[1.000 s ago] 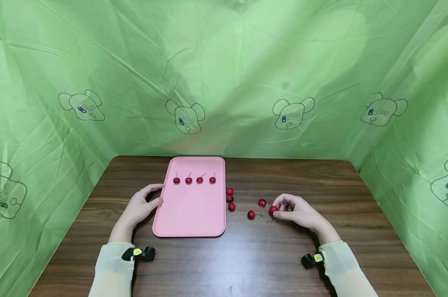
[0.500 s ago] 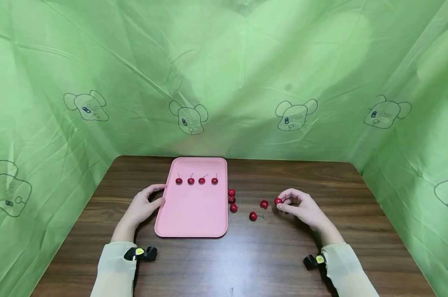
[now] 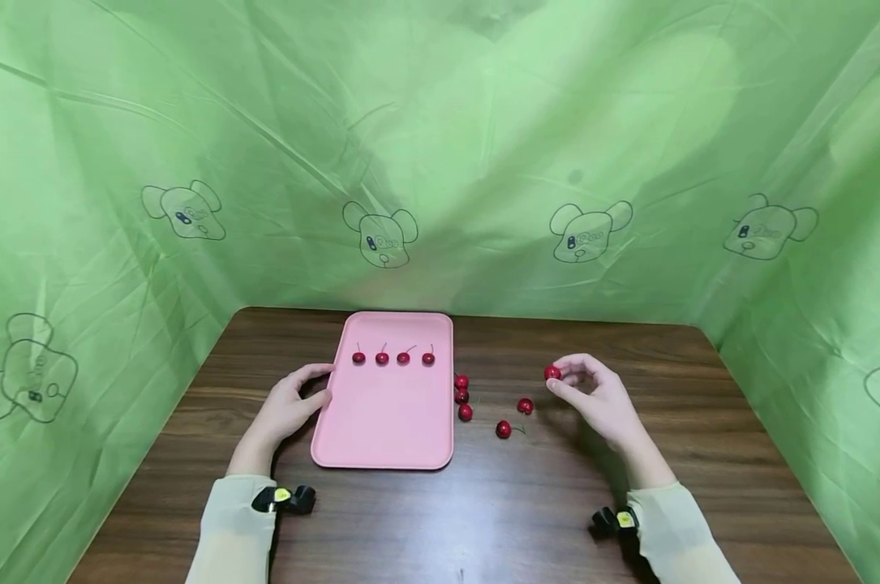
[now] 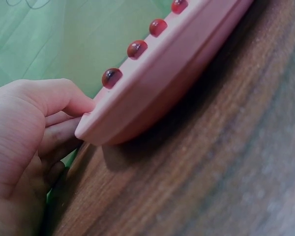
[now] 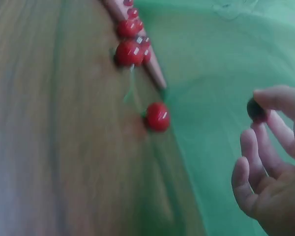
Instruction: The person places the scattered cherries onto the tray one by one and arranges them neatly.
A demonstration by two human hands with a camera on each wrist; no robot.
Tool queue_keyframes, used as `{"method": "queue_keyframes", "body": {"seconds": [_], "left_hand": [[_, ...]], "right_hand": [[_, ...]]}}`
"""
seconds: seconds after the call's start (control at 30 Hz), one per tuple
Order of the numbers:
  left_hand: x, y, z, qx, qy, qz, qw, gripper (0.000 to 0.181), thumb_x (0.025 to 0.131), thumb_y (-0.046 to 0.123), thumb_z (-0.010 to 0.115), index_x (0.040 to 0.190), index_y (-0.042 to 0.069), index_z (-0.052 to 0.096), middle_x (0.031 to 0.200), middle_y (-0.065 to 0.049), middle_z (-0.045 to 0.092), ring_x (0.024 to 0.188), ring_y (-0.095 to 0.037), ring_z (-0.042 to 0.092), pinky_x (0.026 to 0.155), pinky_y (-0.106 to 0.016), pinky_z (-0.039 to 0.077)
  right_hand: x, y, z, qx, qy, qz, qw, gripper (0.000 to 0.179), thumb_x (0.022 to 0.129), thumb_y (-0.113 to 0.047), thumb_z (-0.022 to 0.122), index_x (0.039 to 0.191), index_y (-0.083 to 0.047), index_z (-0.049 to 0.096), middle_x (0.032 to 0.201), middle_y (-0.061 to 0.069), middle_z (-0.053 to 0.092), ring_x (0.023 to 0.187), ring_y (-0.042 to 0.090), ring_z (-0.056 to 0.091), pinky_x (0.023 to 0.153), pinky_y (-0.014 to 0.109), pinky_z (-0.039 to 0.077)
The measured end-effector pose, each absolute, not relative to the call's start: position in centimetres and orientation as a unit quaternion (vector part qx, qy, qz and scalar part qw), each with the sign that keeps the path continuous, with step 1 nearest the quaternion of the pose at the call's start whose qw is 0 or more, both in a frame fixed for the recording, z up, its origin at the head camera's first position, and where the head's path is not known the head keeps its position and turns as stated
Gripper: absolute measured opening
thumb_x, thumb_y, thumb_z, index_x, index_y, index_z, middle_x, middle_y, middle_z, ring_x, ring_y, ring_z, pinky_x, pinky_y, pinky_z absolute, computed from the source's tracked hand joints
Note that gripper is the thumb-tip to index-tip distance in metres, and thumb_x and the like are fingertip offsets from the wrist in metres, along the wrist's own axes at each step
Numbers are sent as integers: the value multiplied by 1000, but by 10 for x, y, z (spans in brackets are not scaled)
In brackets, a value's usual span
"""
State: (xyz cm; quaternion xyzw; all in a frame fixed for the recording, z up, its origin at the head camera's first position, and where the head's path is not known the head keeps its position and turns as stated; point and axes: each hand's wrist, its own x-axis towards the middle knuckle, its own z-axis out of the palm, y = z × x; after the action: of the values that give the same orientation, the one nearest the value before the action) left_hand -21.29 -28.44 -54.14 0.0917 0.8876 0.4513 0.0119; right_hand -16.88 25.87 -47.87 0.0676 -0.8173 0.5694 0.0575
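Observation:
The pink tray [image 3: 384,422] lies on the table with a row of several stemmed red cherries [image 3: 382,358] across its far part. At the tray's left edge my left hand [image 3: 285,410] holds the rim between thumb and fingers, as the left wrist view shows at the rim [image 4: 92,129]. My right hand [image 3: 602,405] pinches one cherry [image 3: 552,372] between thumb and fingertips, raised off the table; in the right wrist view the held cherry [image 5: 257,110] looks dark, and the other fingers are loosely curled.
Three cherries [image 3: 462,396] sit close together along the tray's right edge. Two more, a nearer cherry [image 3: 503,430] and a farther cherry [image 3: 525,405], lie between them and my right hand. Green cloth [image 3: 483,268] hangs behind the brown wooden table [image 3: 556,503].
My right hand has lifted its cherry from the table, moving up and away from the two loose cherries. The left hand stays at the tray; the whole head view has shifted slightly.

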Motion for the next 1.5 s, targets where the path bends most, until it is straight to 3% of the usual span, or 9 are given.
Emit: {"method": "queue_keyframes", "body": {"seconds": [0.2, 0.63, 1.07, 1.3, 1.5], "left_hand": [[-212, -284, -542, 90, 890, 448, 10, 48, 102, 13, 74, 150, 12, 65, 150, -16, 66, 148, -41, 51, 123, -61, 36], [-212, -282, -542, 94, 891, 444, 8, 48, 102, 13, 74, 149, 11, 65, 149, -17, 66, 147, -41, 52, 122, -60, 37], [-213, -282, -541, 90, 891, 444, 10, 47, 102, 13, 74, 149, 11, 65, 149, -17, 66, 147, -40, 53, 123, -59, 37], [-213, -285, -541, 90, 892, 444, 8, 48, 102, 14, 75, 149, 12, 65, 149, -16, 66, 147, -41, 52, 123, -61, 36], [-213, -286, -541, 94, 891, 443, 12, 49, 102, 14, 74, 150, 11, 65, 149, -16, 66, 147, -40, 52, 123, -61, 36]], "right_hand": [[-178, 236, -461, 65, -793, 600, 81, 30, 97, -9, 84, 122, 1, 71, 108, 11, 74, 96, 15, 68, 84, 21, 57], [-204, 160, -434, 97, -770, 628, 62, 28, 94, -10, 87, 119, -6, 74, 110, 11, 74, 96, 21, 69, 84, 25, 57], [-232, 93, -439, 114, -772, 625, 15, 26, 96, -14, 85, 120, -12, 75, 109, 7, 75, 98, 26, 69, 80, 32, 57], [-243, 46, -452, 104, -774, 625, 4, 28, 94, -15, 87, 120, -12, 75, 108, 4, 76, 99, 22, 71, 86, 40, 63], [-245, 4, -467, 116, -771, 626, -11, 29, 95, -17, 86, 121, -12, 75, 111, 3, 76, 95, 17, 72, 80, 32, 62]]}}
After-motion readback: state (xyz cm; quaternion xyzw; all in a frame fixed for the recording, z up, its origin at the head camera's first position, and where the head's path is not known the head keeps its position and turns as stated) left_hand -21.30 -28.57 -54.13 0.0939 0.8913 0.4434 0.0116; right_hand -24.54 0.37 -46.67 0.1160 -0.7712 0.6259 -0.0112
